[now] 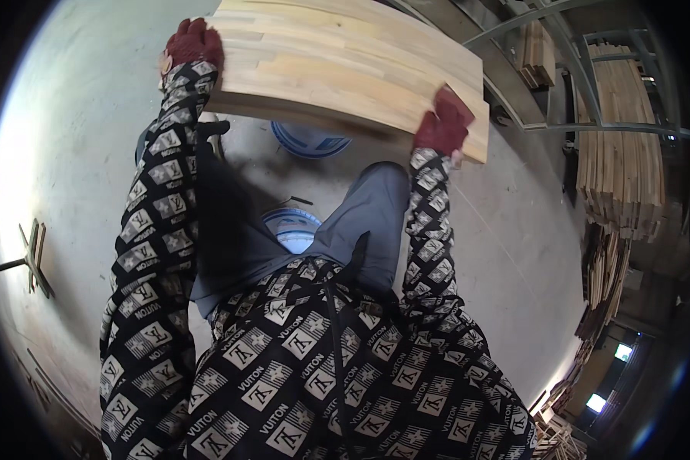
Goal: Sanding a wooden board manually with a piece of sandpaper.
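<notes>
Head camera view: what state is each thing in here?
Wooden board: broad face up, looks unpainted.
Left hand: gloved, at the board's left end.
Right hand: gloved, blurred, at the board's right side.
Brown piece: flat, partly covered by the right hand.
Far bucket: partly hidden below the board; open or closed unclear.
Near bucket: between the legs, partly hidden.
Planks: stacked on the right.

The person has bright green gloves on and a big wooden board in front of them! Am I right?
Not quite: the gloves are dark red, not green, as the head view shows. The big wooden board is in front, just as you said.
</notes>
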